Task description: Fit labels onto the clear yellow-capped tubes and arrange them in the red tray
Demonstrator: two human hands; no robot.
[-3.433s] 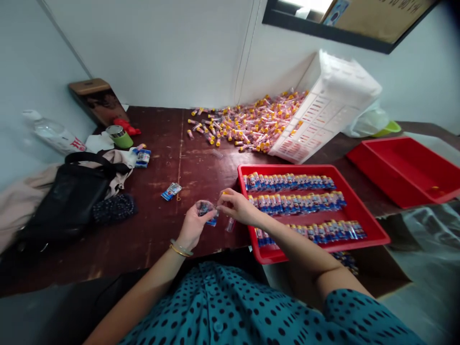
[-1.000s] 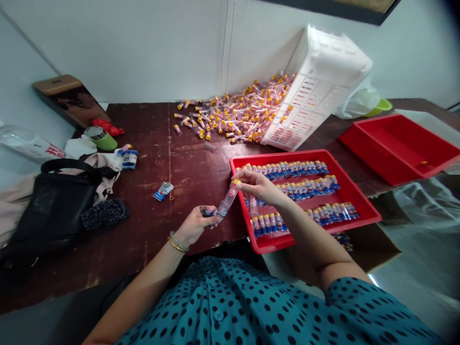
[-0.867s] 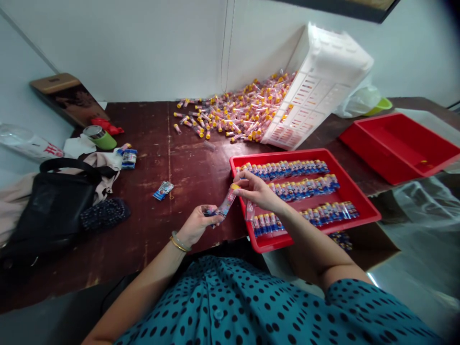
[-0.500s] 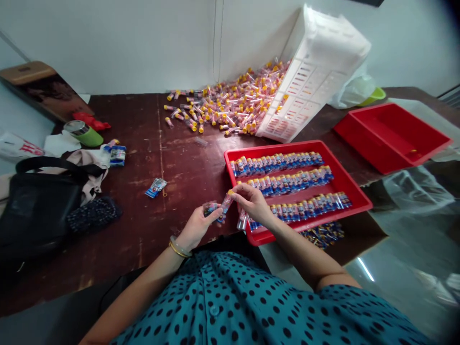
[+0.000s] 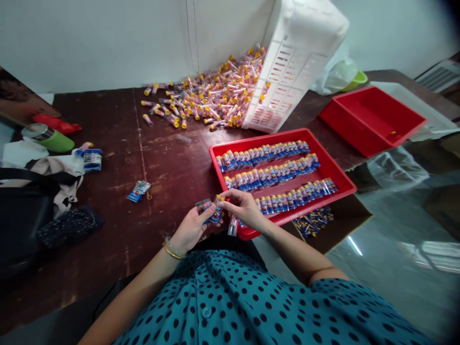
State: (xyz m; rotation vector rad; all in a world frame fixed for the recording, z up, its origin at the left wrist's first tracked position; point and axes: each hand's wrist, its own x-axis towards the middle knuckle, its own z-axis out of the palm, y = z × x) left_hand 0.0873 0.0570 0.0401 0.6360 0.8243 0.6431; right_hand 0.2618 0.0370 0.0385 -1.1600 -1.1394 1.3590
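Three rows of yellow-topped, blue-bottomed clear packets (image 5: 273,173) lie in the red rectangular plastic tray (image 5: 287,187); by its corner, over the dark-brown desk (image 5: 172,167), the left hand (image 5: 190,230) has its fingers around blue-printed wrappers (image 5: 214,217), the right hand (image 5: 244,209) a yellow-capped tube (image 5: 220,198).

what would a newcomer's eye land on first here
Probably the big heap of yellow-capped tubes by the back wall, next to the tilted white basket. Then the bright red tray in front of that basket, lined with three rows of blue-and-yellow packs. Near its front left corner, the left hand and right hand hold small blue packages.
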